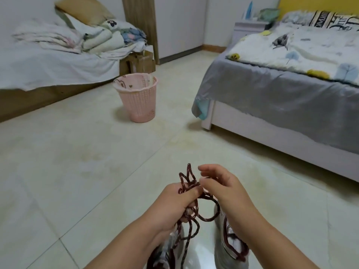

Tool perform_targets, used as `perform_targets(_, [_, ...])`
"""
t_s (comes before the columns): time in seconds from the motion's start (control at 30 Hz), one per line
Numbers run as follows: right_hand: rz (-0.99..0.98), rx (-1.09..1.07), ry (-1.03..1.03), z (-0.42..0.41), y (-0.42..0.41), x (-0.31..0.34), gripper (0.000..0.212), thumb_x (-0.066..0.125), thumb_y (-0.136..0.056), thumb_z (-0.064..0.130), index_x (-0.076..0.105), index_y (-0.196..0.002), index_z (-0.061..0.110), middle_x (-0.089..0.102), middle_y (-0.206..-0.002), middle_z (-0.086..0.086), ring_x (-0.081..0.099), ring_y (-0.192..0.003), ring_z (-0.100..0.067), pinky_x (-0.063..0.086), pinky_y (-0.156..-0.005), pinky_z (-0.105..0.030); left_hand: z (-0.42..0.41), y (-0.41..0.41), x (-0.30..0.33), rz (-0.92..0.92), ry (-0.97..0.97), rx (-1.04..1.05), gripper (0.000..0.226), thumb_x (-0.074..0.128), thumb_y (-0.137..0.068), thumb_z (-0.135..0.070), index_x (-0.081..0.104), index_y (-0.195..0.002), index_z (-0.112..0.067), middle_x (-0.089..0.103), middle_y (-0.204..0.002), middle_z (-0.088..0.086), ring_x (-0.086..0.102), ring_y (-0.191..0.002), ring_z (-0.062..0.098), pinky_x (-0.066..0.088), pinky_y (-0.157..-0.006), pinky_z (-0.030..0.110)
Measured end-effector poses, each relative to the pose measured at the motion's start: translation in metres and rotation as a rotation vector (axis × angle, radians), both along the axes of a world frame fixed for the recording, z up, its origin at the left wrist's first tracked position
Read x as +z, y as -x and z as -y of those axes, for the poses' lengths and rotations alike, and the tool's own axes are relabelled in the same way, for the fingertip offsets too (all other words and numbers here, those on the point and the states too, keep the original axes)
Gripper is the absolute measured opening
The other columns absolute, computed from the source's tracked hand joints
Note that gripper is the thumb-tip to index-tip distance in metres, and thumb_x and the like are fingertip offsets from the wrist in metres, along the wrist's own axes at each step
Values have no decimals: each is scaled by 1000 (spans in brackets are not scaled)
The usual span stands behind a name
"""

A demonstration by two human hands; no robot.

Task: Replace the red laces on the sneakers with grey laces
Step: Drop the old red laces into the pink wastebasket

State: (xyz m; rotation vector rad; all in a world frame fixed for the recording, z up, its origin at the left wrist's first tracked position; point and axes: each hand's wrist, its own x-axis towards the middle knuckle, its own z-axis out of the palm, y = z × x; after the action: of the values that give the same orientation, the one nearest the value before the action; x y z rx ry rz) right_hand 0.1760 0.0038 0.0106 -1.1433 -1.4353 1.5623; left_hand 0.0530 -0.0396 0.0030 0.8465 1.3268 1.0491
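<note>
Red laces [191,193] are held bunched in loops between both hands, raised above the floor [97,171] and over the two sneakers [229,247] that stand below the forearms. The left hand [174,202] is closed around the gathered strands, its thumb pressed over the bundle, apparently so that the loops are kept from spilling. The right hand [219,183] is set against the same bundle from the other side; its thumb and a finger seem to pinch a strand near the top, while the upper finger is left extended, as if a further turn were being guided onto the coil. One long tail is left hanging from the bundle down toward the left sneaker [171,249], and it cannot be told whether that tail is threaded through any eyelet. Dark red trim or lace is seen at the collar of the right sneaker [231,247], so removal there is judged possibly unfinished. No grey laces are seen anywhere in view. A pink basket [136,98] stands well apart on the floor ahead, between two beds; winding the lace into a compact coil is judged a preparation for setting it aside.
</note>
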Motion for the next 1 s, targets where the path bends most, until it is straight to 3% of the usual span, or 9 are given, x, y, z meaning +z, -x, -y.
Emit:
perform_targets(0.1, [-10, 157, 203, -3, 11, -42, 52, 70, -74, 47, 51, -120, 32, 67, -107, 12, 62, -101, 0, 45, -85, -19, -20, 14, -18, 82, 33, 62, 22, 51, -92, -26, 61, -76, -15, 50, -52, -6, 44, -47, 8, 40, -55, 23])
perform_targets(0.17, [-48, 347, 361, -3, 21, -59, 53, 64, -73, 41, 52, -121, 24, 72, -96, 6, 67, -95, -8, 50, -82, -20, -35, 24, -25, 150, 64, 148, 23, 49, -93, -26, 56, -76, -12, 51, -55, -1, 47, -49, 10, 42, -56, 25])
perform_targets(0.23, [-17, 434, 390, -6, 27, -65, 36, 64, -79, 29, 59, -109, 8, 69, -79, -9, 67, -71, -20, 53, -74, -26, -48, 35, -23, 171, 75, 238, 25, 48, -93, -24, 53, -72, -12, 46, -55, -1, 45, -44, 8, 41, -53, 22])
perform_targets(0.3, [6, 382, 395, -12, 31, -59, 12, 63, -87, 15, 63, -88, 3, 59, -61, -8, 54, -51, -16, 46, -62, -30, -59, 45, -11, 239, 79, 315, 27, 48, -93, -21, 54, -70, -10, 44, -55, 0, 45, -41, 8, 48, -56, 27])
perform_targets(0.37, [25, 309, 454, -20, 30, -38, 17, 60, -88, 8, 63, -71, 9, 52, -49, -3, 46, -43, -13, 43, -58, -33, -64, 55, 9, 327, 101, 385, 29, 49, -93, -17, 57, -66, -9, 43, -51, 0, 44, -40, 9, 54, -51, 31])
perform_targets(0.5, [41, 305, 481, -33, 30, 46, 20, 66, -84, 10, 64, -65, 14, 47, -43, 0, 36, -34, -12, 29, -33, -16, -65, 65, 72, 251, 128, 425, 19, 49, -93, -16, 55, -77, -7, 46, -60, 2, 41, -43, 8, 42, -38, 20])
perform_targets(0.7, [312, 406, 409, -50, 26, 212, 21, 65, -84, 11, 63, -64, 17, 60, -54, 0, 42, -37, -7, 28, -37, -16, -62, 71, 208, 65, 147, 376, 15, 49, -94, -16, 58, -85, -8, 51, -66, 2, 38, -46, 7, 34, -39, 17])
perform_targets(0.8, [298, 348, 364, -59, 20, 304, 16, 66, -81, 5, 68, -68, 13, 61, -52, 1, 42, -36, -5, 31, -38, -16, -57, 68, 288, -26, 125, 270, 15, 50, -94, -15, 61, -86, -9, 60, -65, -1, 38, -45, 7, 34, -41, 17])
perform_targets(1.0, [203, 296, 261, -75, 21, 460, 12, 65, -79, -4, 64, -73, 6, 60, -58, -6, 43, -39, -5, 33, -39, -14, -42, 45, 429, -138, 72, 41, 16, 50, -93, -18, 64, -87, -13, 52, -52, -8, 38, -41, 6, 32, -45, 14])
